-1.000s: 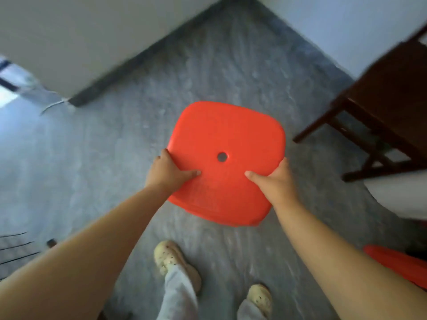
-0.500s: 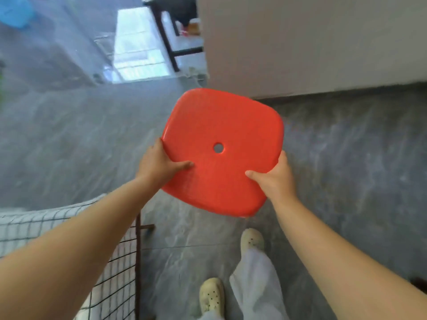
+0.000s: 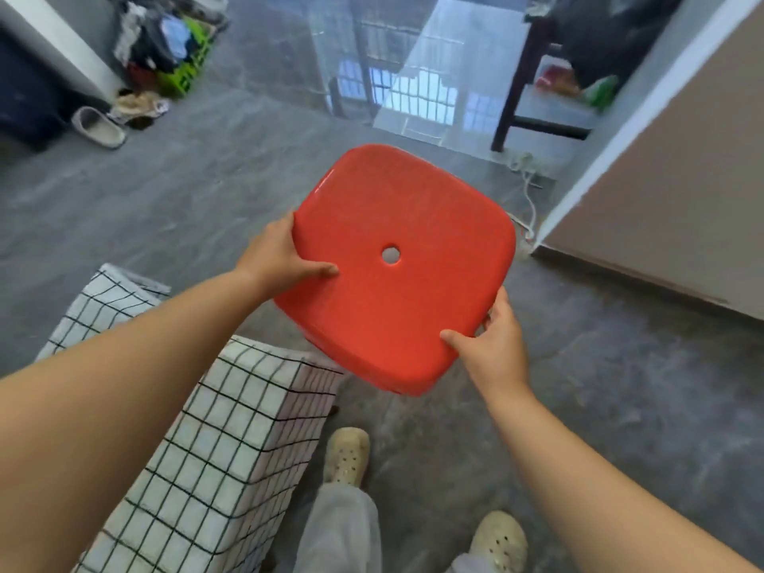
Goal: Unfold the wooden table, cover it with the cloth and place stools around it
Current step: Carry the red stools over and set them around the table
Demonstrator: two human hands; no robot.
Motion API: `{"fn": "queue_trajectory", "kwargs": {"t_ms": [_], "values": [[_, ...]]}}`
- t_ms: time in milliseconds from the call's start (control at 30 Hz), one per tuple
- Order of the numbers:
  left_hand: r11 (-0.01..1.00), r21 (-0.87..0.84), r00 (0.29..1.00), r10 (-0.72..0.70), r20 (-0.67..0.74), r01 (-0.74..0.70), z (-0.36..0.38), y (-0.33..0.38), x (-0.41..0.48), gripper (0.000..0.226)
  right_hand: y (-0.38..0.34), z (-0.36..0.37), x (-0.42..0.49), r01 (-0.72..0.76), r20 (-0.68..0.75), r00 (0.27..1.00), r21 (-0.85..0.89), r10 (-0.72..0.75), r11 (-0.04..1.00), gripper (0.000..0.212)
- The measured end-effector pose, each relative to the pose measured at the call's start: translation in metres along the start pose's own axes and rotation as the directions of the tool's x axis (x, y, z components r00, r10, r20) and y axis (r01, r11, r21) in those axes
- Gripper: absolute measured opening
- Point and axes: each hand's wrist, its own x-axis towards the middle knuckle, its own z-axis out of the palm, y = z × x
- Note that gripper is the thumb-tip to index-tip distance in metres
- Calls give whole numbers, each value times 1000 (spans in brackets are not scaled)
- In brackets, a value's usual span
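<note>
grey marbled floor [image 3: 173, 208] fills most of the view, glossy enough farther off to mirror a bright barred window. a pale wall [image 3: 678, 192] with a white edge strip comes in on the right, and a dark furniture leg [image 3: 519, 82] stands beyond it. at the upper left lie a slipper [image 3: 98, 126] and a heap of clothes with a green crate [image 3: 188, 55].

held above the floor at the middle of the view is the red stool [image 3: 397, 266], seen from above so that only its seat shows; the legs are hidden underneath. the seat is a rounded square with a small round hole at its centre, so it has no clear long axis. it is turned like a diamond, one corner pointing away toward the window reflection and the opposite corner toward the person. its top faces up toward the camera and tilts a little.

the left hand [image 3: 277, 258] grips the seat's left edge, thumb pressed flat on the top surface and the other fingers curled under the rim, out of sight. the right hand [image 3: 496, 341] clasps the near-right edge the same way, thumb on top, fingers wrapped below.

just below and left of the stool is the table corner draped in the white cloth [image 3: 231, 428] with a black grid; the stool's near-left edge overlaps that corner in the view, and i cannot tell if they touch. two cream shoes [image 3: 346, 456] and pale trouser legs show at the bottom.
</note>
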Motion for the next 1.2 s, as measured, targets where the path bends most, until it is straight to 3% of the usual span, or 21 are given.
{"fn": "queue_trajectory", "kwargs": {"t_ms": [267, 433, 700, 833, 933, 1067, 1200], "values": [[995, -47, 995, -92, 31, 93, -62, -146, 65, 91, -56, 157, 33, -6, 37, 999, -35, 7, 999, 99], [967, -191, 985, -158, 71, 169, -92, -233, 104, 92, -85, 247, 55, 11, 82, 997, -82, -4, 997, 102], [922, -288, 964, -228, 134, 258, -86, -324, 139, 102, -88, 331, 88, 14, 119, 993, -169, 7, 986, 102], [910, -291, 953, -265, 145, 297, -77, -338, 148, 108, -82, 339, 95, 55, 131, 991, -241, -24, 969, 100], [948, -128, 955, -278, 106, 290, -80, -330, 151, 112, -83, 331, 96, 100, 178, 983, -307, -46, 946, 98], [994, 88, 998, -60, 9, 59, -76, -277, 143, 99, -88, 301, 88, 214, 144, 974, -336, -174, 917, 79], [960, 255, 993, 114, 12, -114, -49, -188, 116, 91, -82, 242, 75, 235, 35, 970, -388, -241, 891, 71]]}}
